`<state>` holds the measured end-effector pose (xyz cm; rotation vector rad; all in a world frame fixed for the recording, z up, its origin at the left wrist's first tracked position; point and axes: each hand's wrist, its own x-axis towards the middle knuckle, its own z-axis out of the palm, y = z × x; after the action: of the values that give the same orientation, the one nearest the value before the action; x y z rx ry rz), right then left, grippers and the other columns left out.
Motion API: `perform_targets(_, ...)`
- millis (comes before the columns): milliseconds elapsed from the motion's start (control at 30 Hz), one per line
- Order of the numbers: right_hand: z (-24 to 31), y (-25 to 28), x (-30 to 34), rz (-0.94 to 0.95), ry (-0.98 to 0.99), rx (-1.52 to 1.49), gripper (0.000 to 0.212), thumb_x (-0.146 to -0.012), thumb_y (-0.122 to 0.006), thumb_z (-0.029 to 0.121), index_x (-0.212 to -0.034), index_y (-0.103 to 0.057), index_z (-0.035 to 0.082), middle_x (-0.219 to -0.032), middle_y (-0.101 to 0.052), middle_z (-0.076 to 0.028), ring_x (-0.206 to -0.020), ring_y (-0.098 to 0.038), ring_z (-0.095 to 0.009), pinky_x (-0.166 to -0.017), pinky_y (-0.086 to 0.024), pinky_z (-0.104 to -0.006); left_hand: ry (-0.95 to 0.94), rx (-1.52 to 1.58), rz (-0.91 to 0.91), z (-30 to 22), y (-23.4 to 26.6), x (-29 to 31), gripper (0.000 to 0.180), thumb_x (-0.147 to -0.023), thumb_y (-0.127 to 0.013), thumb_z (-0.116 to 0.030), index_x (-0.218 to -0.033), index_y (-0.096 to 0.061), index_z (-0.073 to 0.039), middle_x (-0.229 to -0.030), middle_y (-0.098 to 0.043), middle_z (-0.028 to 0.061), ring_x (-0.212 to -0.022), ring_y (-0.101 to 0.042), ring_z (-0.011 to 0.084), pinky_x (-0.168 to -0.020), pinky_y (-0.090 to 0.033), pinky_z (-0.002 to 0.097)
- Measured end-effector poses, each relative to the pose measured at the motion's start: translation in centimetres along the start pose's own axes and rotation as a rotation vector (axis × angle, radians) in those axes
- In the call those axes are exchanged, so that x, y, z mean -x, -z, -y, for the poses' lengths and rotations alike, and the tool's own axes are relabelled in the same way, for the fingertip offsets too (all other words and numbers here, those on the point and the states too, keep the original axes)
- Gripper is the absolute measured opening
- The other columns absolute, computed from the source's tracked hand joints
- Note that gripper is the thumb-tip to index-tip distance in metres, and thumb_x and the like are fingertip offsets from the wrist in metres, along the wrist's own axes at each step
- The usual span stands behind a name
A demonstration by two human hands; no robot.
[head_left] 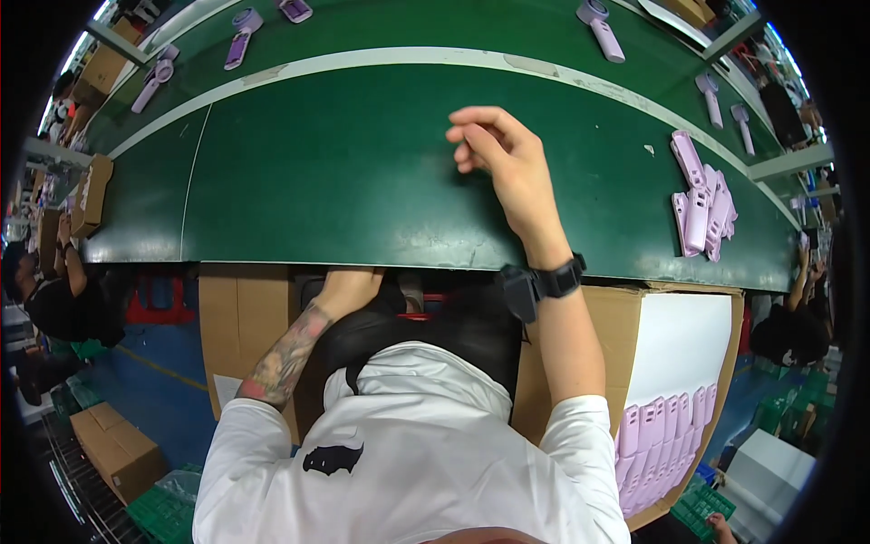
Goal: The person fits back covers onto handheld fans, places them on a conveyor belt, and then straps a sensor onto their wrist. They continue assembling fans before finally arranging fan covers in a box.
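Observation:
My right hand [501, 163] hovers above the green work table [335, 181], its fingers loosely bent and apart with nothing visible in them. A black watch-like device [544, 286] is strapped to that wrist. My left hand [352, 288] reaches in below the table's near edge, over my lap; its fingers are hidden under the edge, so what they touch cannot be seen. To the right on the table lies a pile of light purple plastic shells [702, 204], the nearest loose parts to my right hand.
Purple handheld fans [602, 34] and an open fan housing [238, 47] lie beyond the pale strip [399, 58]. A carton [684, 317] at my right holds rows of purple shells [662, 440]. Another carton [240, 317] stands at my left. Co-workers [68, 299] sit at both sides.

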<state>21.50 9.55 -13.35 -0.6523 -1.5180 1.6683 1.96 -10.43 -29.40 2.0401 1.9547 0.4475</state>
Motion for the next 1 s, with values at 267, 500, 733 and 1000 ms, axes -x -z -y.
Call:
perform_targets(267,3.0,1.0,-2.3,0.089,-0.005,0.282,0.027,-0.097,-0.058,0.016,-0.120,-0.063,0.003,-0.101,-0.068,-0.004,-0.082,-0.061,-0.010,-0.074,-0.052,-0.0253,0.197,0.719,0.232,-8.2,19.0,7.0,0.010,-0.092,-0.059,-0.008,-0.096,-0.065,0.000,-0.086,-0.071,0.0111,-0.075,-0.068,0.0199,-0.067,-0.052,0.0307)
perform_targets(500,5.7,5.7,-20.8,-0.128,0.090,1.027,0.044,-0.087,-0.059,0.025,-0.128,-0.061,0.007,-0.108,-0.071,-0.012,-0.102,-0.067,-0.025,-0.087,-0.053,-0.0352,-0.368,1.216,0.187,-6.7,33.3,12.7,0.007,-0.088,-0.060,0.000,-0.087,-0.064,0.005,-0.070,-0.070,0.0160,-0.058,-0.068,0.0239,-0.059,-0.057,0.0363)
perform_targets(733,2.4,9.1,-36.0,-0.316,-0.040,1.413,0.072,-0.084,-0.058,0.031,-0.151,-0.036,0.023,-0.152,-0.038,-0.024,-0.131,-0.049,-0.042,-0.108,-0.041,-0.0502,-0.766,1.124,-0.105,-5.9,43.4,18.2,0.022,-0.093,-0.068,-0.011,-0.100,-0.063,0.009,-0.095,-0.073,0.0215,-0.078,-0.073,0.0243,-0.079,-0.064,0.0404)
perform_targets(1000,0.8,14.6,-44.8,-0.077,-0.037,1.495,0.079,-0.080,-0.068,0.034,-0.151,-0.035,0.022,-0.130,-0.058,-0.027,-0.122,-0.056,-0.042,-0.101,-0.047,-0.0460,-0.390,1.093,-0.846,-9.6,49.8,20.6,0.021,-0.101,-0.047,-0.004,-0.118,-0.049,0.007,-0.099,-0.060,0.0067,-0.093,-0.060,0.0157,-0.099,-0.043,0.0326)
